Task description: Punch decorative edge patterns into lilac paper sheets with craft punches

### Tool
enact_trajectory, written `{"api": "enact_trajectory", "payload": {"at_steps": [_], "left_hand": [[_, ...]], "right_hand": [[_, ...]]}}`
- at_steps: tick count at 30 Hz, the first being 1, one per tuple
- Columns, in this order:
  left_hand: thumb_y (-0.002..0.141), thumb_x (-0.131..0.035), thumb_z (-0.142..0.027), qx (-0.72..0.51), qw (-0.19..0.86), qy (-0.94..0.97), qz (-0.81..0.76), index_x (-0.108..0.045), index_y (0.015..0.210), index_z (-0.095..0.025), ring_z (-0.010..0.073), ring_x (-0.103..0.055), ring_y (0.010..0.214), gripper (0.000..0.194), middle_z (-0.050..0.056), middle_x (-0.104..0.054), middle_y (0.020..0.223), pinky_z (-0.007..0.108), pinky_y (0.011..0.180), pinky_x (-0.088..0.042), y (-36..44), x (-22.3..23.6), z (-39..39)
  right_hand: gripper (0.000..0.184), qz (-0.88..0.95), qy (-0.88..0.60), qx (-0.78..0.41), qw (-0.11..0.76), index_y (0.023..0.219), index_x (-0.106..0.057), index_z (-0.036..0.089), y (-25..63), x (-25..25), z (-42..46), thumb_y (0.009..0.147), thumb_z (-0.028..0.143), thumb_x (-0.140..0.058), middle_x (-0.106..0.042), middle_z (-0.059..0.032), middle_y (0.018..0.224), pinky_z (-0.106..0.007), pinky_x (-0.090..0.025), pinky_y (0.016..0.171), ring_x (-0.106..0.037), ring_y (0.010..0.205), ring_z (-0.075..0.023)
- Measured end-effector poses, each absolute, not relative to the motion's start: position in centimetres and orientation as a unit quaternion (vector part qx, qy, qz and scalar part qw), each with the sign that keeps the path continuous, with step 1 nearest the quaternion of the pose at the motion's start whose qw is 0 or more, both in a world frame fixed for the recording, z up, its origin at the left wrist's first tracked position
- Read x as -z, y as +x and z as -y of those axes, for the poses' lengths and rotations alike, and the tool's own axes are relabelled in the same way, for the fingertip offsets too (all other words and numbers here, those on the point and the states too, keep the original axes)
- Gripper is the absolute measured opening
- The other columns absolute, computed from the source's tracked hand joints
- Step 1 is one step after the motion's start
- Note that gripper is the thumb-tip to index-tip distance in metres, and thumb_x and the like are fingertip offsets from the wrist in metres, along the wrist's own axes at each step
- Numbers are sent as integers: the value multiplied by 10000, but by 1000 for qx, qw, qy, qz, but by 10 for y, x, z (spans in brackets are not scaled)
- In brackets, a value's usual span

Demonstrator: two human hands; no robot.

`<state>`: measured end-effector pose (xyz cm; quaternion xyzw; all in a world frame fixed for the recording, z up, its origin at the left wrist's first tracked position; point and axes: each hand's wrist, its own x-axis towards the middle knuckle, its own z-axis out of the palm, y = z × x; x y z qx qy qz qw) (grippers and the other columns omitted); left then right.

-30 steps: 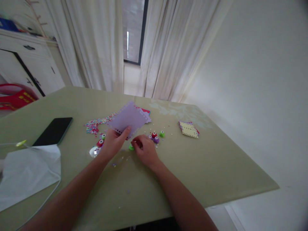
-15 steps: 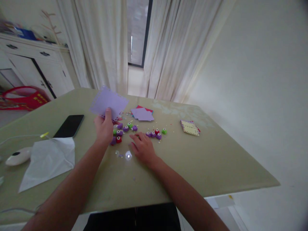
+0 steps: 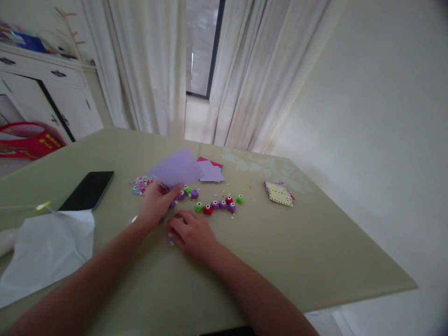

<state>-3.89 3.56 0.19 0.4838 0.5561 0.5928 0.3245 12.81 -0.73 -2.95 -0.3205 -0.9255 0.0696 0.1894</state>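
Observation:
My left hand [image 3: 157, 204] pinches a light purple paper card [image 3: 178, 168] by its near edge, where a row of small holes shows. The card is tilted up over the table and blurred. Close by my right hand [image 3: 194, 235] rests low on the table, fingers curled; a bit of red shows at the fingertips, the rest of it hidden. Beyond my right hand stand small one-eyed pieces in a rough row, among them a green piece [image 3: 199, 206], a red piece [image 3: 207, 209] and a purple piece [image 3: 231, 207]. More purple and green pieces [image 3: 193, 193] sit beside my left hand, partly covered.
Coloured paper confetti [image 3: 140, 185] lies left of the card. Purple and red cards [image 3: 212, 172] are stacked behind; punched yellow cards [image 3: 279, 193] lie at right. A black phone [image 3: 87, 190], a white sheet [image 3: 49, 249] and a cable are at left.
My left hand has lowered the purple card and moved it right. My right hand has left the row and come nearer, toward the left. A green and a red piece now stand at the row's left end.

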Motion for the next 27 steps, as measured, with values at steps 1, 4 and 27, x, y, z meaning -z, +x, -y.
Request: {"api": "enact_trajectory", "payload": {"at_steps": [1, 4, 27], "left_hand": [[681, -866, -509, -590, 333, 485, -554, -725, 753, -177, 159, -599, 533, 368, 12, -720, 640, 247, 484, -450, -39, 0, -33], [753, -829, -534, -585, 355, 487, -543, -716, 784, -184, 155, -595, 528, 369, 1, -705, 631, 248, 492, -462, -41, 0, -27], [822, -817, -491, -556, 430, 490, -516, -745, 857, -216, 224, -752, 636, 287, 55, -825, 760, 321, 604, -628, -13, -6, 8]], "right_hand": [[156, 920, -332, -93, 186, 1171, -688, 196, 129, 30, 9, 1041, 263, -636, -689, -98, 1217, -356, -542, 971, -638, 1100, -247], [308, 886, -389, -171, 185, 1272, -680, 165, 133, 29, 12, 970, 227, -702, -667, -117, 1212, -345, -567, 883, -661, 1018, -240], [515, 373, -364, -687, 506, 828, -756, 174, 157, 12, -9, 667, 629, -938, -572, 43, 622, -222, -296, 497, -422, 516, -76]]}}
